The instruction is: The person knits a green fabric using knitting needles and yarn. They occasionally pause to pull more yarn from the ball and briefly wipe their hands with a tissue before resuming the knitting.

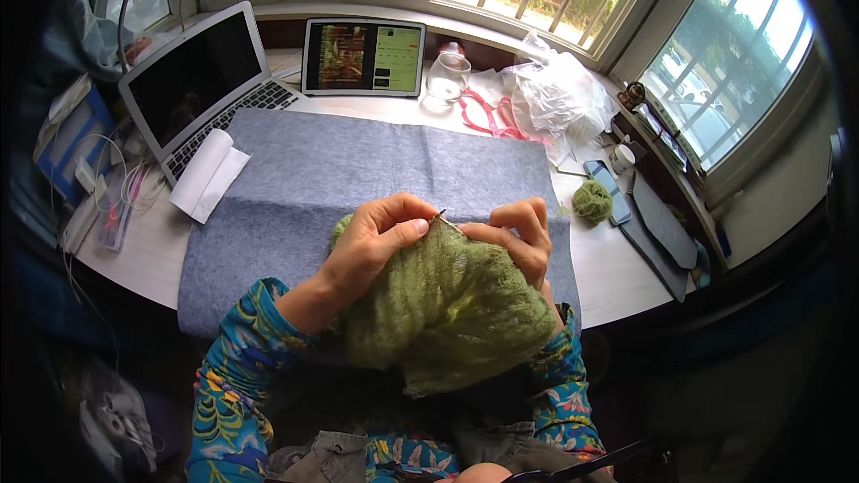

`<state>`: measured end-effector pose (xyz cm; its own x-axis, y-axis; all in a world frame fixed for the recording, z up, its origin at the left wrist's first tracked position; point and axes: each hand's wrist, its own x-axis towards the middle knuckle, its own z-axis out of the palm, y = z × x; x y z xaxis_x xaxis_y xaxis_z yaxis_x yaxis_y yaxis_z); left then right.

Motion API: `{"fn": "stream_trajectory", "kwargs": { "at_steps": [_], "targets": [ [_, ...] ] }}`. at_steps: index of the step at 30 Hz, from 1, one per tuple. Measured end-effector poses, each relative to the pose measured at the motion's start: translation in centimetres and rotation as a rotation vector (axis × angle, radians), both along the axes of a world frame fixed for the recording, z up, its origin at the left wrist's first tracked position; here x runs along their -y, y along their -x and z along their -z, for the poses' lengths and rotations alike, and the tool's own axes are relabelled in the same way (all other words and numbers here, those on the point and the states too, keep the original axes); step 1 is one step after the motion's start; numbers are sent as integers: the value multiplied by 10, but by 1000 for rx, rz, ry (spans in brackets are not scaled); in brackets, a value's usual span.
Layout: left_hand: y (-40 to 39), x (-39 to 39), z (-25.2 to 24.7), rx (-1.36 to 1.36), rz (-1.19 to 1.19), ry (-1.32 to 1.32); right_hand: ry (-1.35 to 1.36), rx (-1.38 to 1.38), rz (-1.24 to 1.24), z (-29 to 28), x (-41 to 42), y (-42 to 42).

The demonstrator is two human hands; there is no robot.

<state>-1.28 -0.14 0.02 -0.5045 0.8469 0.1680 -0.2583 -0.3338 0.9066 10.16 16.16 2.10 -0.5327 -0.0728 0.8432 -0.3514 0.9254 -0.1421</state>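
A loose, fuzzy green knitted fabric (436,308) hangs in folds from my two hands, over the near edge of the desk and my lap. My left hand (372,238) pinches its top edge between thumb and forefinger, close to a thin knitting needle (451,223) with a dark tip. Across a small gap, my right hand (520,238) grips the needle and the stitches beside it, its other fingers curled. Most of the needle's length is hidden by the fabric and fingers. A small ball of matching green yarn (592,201) rests on the right, apart from both hands.
A grey felt mat (322,154) covers the middle of the desk. Left stand an open laptop (201,80) and a white paper roll (207,171). Behind are a lit tablet (364,57), glass jar (448,77), red ribbon (486,121) and plastic bags (560,90). A phone (609,191) and grey case (661,221) lie right.
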Motion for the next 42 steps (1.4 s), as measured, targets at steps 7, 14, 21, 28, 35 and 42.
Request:
{"fn": "stream_trajectory", "kwargs": {
  "at_steps": [7,14,21,28,35,42],
  "targets": [
    [-6,-3,0,-144,168,51,27,-16,20,1,0,4],
    [-3,-1,-3,-8,37,15,71,-97,-37,2,-7,3],
    [-3,-1,-5,-6,19,3,84,-55,-88,3,-6,3],
    [-7,-7,6,-169,76,56,68,193,-25,-1,-6,7],
    [-12,-8,8,-93,22,52,44,121,-112,-6,-5,4],
    [-1,-4,1,57,26,7,30,31,-19,-2,-4,-4]
  ]
}}
